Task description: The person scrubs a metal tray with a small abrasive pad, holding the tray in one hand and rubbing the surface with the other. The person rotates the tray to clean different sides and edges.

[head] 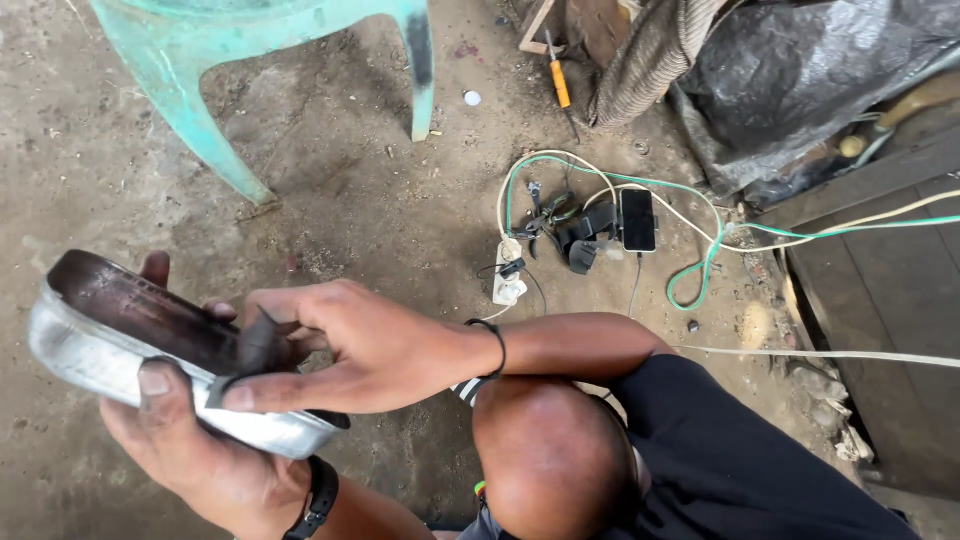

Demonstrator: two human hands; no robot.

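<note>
While gripped from below in the left hand (190,440), thumb over the near rim, one dented metal pan (110,350) with a dark inside, held low at the left above the dirt floor (350,200); right hand (350,350) pinching one dark scrap (262,345) against its inner face. Beyond, two legs of one turquoise plastic chair (200,60), one white power strip (508,272), one black phone (638,220), one orange-handled screwdriver (559,82), looping green and cream cables (700,225). Nearer, one bare knee (550,455) right beside the forearm.
</note>
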